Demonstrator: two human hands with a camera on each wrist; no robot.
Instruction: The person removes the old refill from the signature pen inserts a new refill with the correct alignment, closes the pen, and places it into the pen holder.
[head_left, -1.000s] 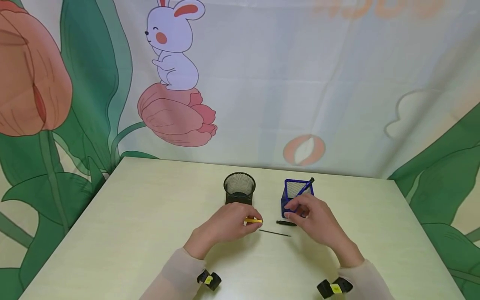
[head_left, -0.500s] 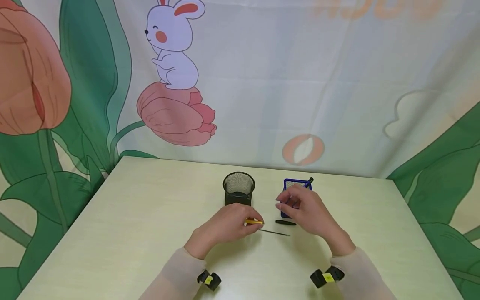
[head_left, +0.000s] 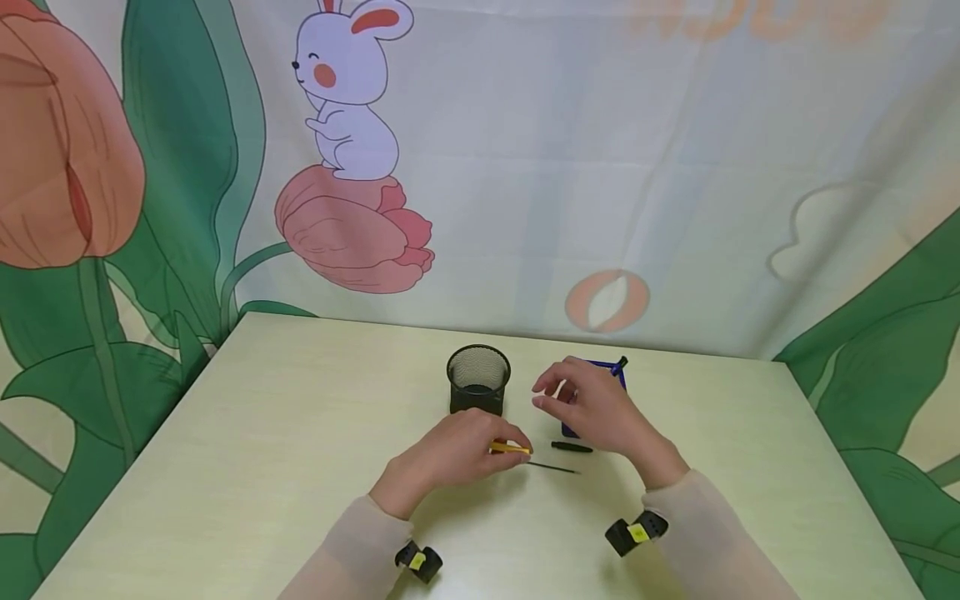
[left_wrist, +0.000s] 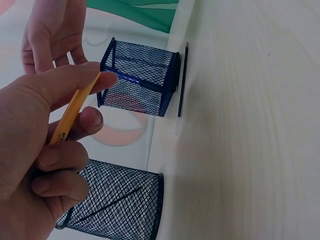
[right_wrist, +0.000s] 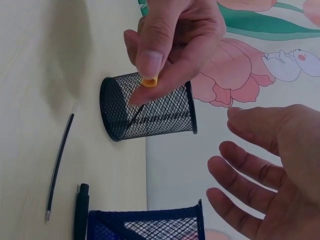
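My left hand (head_left: 467,448) pinches a yellow pen barrel (left_wrist: 75,111) between thumb and fingers, above the table. Its end looks hollow in the right wrist view. With fingers spread and slightly bent, my right hand (head_left: 600,407) hovers in front of the blue mesh pen holder (left_wrist: 131,99), touching nothing visible. A blue pen (left_wrist: 131,79) with a dark end leans inside that holder. On the table between the hands lies a thin dark pen refill (right_wrist: 59,167) with a clear end. A short black pen part (head_left: 572,447) lies just behind it; its exact kind is unclear.
Behind my left hand stands a round black mesh pen holder (head_left: 478,400), with a thin dark line showing through its mesh. The pale table (head_left: 300,433) ends at a printed curtain (head_left: 510,208) with a rabbit and tulips.
My right hand has moved left and slightly away from me, from the blue holder's front toward the gap between holders. My left hand keeps the yellow barrel, shifting slightly right.
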